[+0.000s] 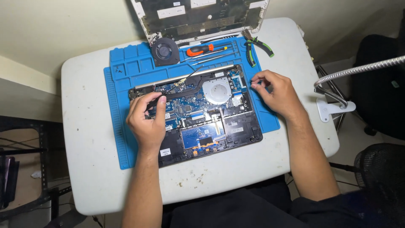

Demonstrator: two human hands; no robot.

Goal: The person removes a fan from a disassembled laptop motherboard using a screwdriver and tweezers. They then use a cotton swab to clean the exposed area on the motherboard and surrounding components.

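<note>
An opened laptop base (pixel 236 126) lies on a blue repair mat (pixel 126 71), its circuit board, round fan housing (pixel 216 91) and copper heat pipe exposed. My left hand (pixel 145 118) rests on the board's left side, thumb and fingers curled around the end of the dark heat pipe. My right hand (pixel 276 93) sits at the laptop's right edge, fingertips pinched together on something too small to make out.
On the mat's far side lie a loose black fan (pixel 165 51), an orange-handled screwdriver (pixel 200 50), tweezers (pixel 211 57) and green-handled pliers (pixel 257 47). The removed white cover (pixel 202 17) leans at the back. A flexible lamp arm (pixel 358 69) clamps at the white table's (pixel 84 169) right edge.
</note>
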